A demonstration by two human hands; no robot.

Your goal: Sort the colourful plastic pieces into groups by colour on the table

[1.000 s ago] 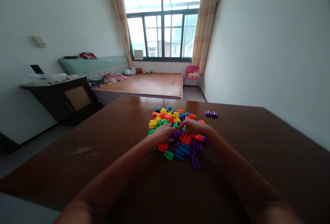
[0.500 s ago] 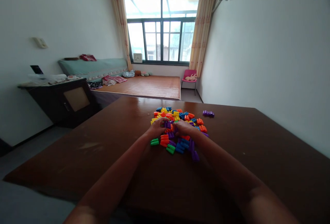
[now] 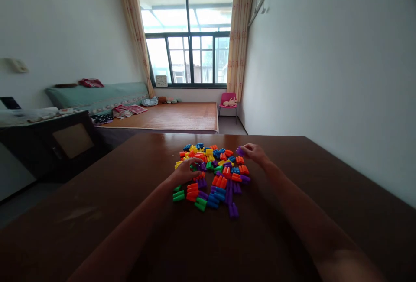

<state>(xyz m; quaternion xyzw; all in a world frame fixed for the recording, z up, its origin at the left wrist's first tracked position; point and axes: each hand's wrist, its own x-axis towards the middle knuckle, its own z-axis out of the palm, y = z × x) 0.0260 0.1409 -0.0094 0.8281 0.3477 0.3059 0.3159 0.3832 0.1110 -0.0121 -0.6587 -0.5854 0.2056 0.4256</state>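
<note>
A pile of bright plastic building blocks point(image 3: 219, 181), tube-shaped and in orange, blue, yellow, green and purple, lies on the brown table. My left hand point(image 3: 187, 170) rests at the pile's left side, thumb and fingers apart. A purple block point(image 3: 203, 166) lies just beyond its fingertips, and green shows under the palm. To the right of the pile's far end, my right hand point(image 3: 256, 153) has its fingers closed on a purple block point(image 3: 240, 150). My right fingers hide part of that block, so its full length cannot be made out.
The dark brown table point(image 3: 107, 212) spreads around the pile. Beyond it are a bed point(image 3: 182, 115) with a woven mat, a pink chair point(image 3: 228, 96) holding a soft toy, and a window. A dark cabinet point(image 3: 73, 137) stands at the left.
My right hand has moved from the pile's middle out to the right, where a purple row of blocks lay. My left hand has opened slightly by the pile. The view has shifted rightward and up.
</note>
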